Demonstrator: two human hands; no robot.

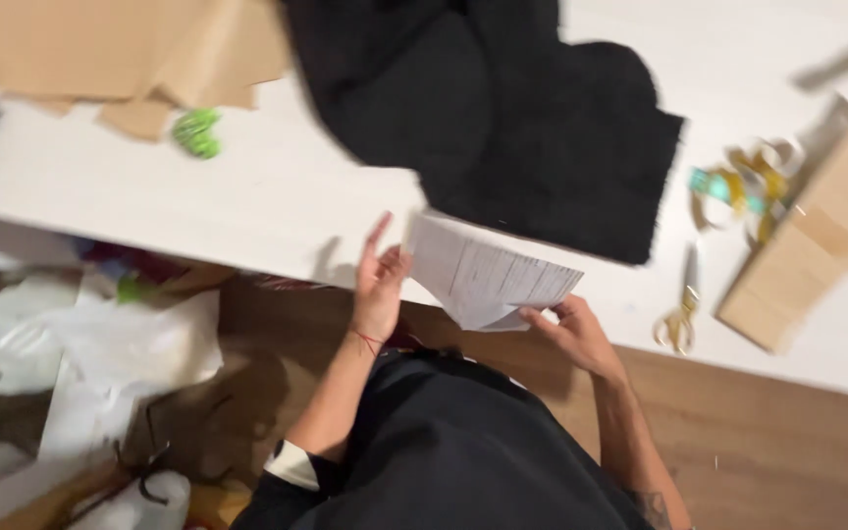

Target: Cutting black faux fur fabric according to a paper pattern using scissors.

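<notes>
A white paper sheet [483, 275] with printed lines is held over the near edge of a white table [247, 196]. My right hand [573, 332] grips its lower right corner. My left hand [379, 280] is at the sheet's left edge, fingers stretched up and apart; whether it pinches the paper is unclear. Just beyond the sheet a black cloth [512, 118] lies spread on the table.
Brown paper sheets [120, 49] and a green object [196, 132] lie at the far left. Gold scissors [681, 314], a tangled tape measure [748, 182] and a wooden board [817, 236] are at the right. White plastic bags [100, 344] sit on the wooden floor at the left.
</notes>
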